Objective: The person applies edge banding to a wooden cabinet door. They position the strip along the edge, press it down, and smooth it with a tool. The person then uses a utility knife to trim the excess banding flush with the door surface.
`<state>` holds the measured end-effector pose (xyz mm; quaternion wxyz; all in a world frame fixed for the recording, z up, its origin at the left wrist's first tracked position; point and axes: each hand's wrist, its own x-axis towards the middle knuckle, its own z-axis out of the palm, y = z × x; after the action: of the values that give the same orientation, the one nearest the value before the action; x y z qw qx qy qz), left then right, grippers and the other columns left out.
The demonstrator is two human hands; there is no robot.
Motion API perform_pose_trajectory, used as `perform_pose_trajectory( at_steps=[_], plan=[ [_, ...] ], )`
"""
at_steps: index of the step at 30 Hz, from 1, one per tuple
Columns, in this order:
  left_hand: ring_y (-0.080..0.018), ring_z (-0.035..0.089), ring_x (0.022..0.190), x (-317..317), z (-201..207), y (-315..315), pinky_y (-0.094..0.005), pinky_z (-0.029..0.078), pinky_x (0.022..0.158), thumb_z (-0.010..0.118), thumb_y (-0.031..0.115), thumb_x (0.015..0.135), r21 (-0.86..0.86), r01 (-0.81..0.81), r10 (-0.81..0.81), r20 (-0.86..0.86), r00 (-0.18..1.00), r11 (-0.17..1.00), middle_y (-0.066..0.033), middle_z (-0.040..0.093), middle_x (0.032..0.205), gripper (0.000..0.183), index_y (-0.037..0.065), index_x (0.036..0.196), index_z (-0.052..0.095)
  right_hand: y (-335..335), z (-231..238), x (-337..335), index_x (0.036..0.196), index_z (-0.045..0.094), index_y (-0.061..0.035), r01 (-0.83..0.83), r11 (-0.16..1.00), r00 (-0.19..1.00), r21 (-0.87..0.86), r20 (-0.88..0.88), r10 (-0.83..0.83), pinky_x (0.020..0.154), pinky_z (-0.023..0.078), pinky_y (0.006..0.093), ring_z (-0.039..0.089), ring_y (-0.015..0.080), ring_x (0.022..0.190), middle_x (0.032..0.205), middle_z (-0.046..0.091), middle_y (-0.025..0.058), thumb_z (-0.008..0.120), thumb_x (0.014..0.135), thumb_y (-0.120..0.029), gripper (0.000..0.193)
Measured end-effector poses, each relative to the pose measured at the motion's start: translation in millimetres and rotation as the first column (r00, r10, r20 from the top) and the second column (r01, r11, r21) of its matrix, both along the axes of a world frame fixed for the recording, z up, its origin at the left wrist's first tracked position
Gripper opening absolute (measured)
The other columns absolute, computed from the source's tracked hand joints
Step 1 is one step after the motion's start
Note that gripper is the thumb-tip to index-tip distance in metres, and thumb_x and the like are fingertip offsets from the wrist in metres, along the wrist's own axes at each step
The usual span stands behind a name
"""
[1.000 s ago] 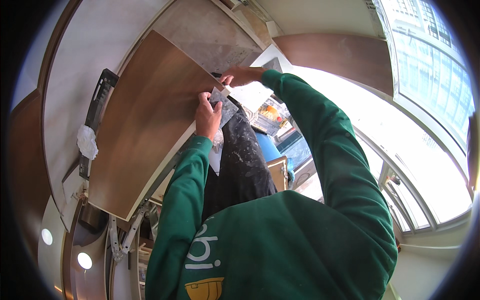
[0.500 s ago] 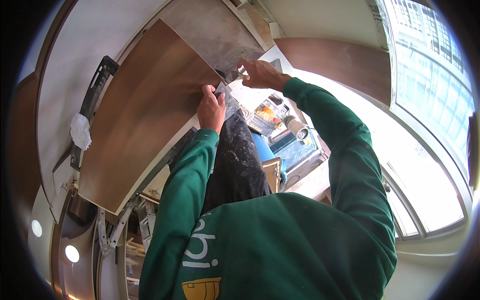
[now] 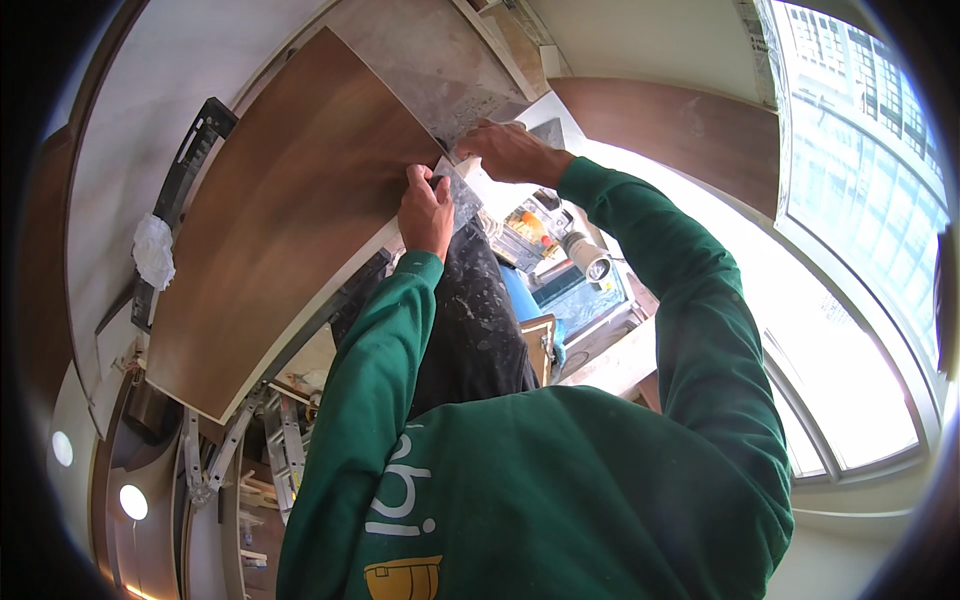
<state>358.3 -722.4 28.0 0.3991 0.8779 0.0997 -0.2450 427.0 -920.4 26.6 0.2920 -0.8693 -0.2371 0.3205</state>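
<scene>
In front of me lies a brown wood-faced panel (image 3: 290, 220) with a pale edge. My left hand (image 3: 427, 215) is at its right edge, closed on a flat grey metal plate (image 3: 463, 198) that looks like a trowel blade; a dark part shows between the fingers. My right hand (image 3: 512, 153) is closed just beyond, its fingertips close to the panel's far right corner. What the right fingers hold, if anything, is hidden. Past the right hand a small grey flat piece (image 3: 548, 132) lies against a white surface.
Left of the panel are a long black tool or rail (image 3: 195, 155) and a crumpled white bag (image 3: 153, 250). A metal ladder (image 3: 285, 450) stands below. A white cylindrical can (image 3: 588, 258) and a blue bin (image 3: 517, 293) are lower right. A bright window (image 3: 860, 150) fills the right side.
My right hand has moved left and slightly down, toward the panel's corner, and its fingers have drawn together; a pale curved thing seen there earlier is now hidden. My left hand keeps its grip.
</scene>
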Motion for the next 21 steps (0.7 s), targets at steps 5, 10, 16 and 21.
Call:
perform_pose_trajectory(
  at_steps=[5,10,16,21],
  plan=[
    [-0.0475,0.065,0.096,-1,-2,0,-0.0527,0.049,0.080,0.064,0.025,0.098,0.014,-0.010,0.010,0.026,1.000,1.000,-0.0253,0.066,0.104,0.032,0.003,0.114,0.048,4,3,-3,0.101,0.070,-0.0057,0.071,0.997,0.997,-0.029,-0.036,-0.072,0.078,0.055,0.0468,0.067,0.0338,0.094,0.095,0.070,0.0154,0.068,0.085,-0.012,0.017],
    [-0.0477,0.065,0.095,0,1,-2,-0.0525,0.049,0.080,0.063,0.027,0.099,0.007,-0.019,0.019,0.021,1.000,1.000,-0.0257,0.067,0.102,0.032,0.003,0.115,0.048,5,-14,-9,0.097,0.072,-0.0095,0.094,0.995,0.995,-0.022,-0.021,-0.095,0.075,0.053,0.0496,0.066,0.0360,0.088,0.088,0.067,0.0167,0.070,0.084,-0.025,0.020],
    [-0.0473,0.065,0.094,0,2,-3,-0.0520,0.049,0.080,0.062,0.029,0.100,0.003,-0.035,0.035,-0.001,0.999,0.999,-0.0260,0.067,0.102,0.033,0.002,0.115,0.049,7,-8,-9,0.092,0.072,-0.0094,0.136,0.990,0.989,0.044,0.051,-0.139,0.075,0.052,0.0500,0.065,0.0351,0.085,0.080,0.065,0.0164,0.070,0.083,-0.023,0.016],
    [-0.0471,0.066,0.095,0,2,-5,-0.0517,0.050,0.080,0.062,0.030,0.100,0.019,-0.051,0.051,0.005,0.999,0.999,-0.0258,0.068,0.101,0.034,0.003,0.115,0.050,9,-2,-6,0.093,0.072,-0.0097,0.126,0.992,0.991,0.025,0.052,-0.127,0.080,0.052,0.0483,0.065,0.0339,0.087,0.079,0.066,0.0140,0.069,0.083,-0.021,0.016]
  ],
)
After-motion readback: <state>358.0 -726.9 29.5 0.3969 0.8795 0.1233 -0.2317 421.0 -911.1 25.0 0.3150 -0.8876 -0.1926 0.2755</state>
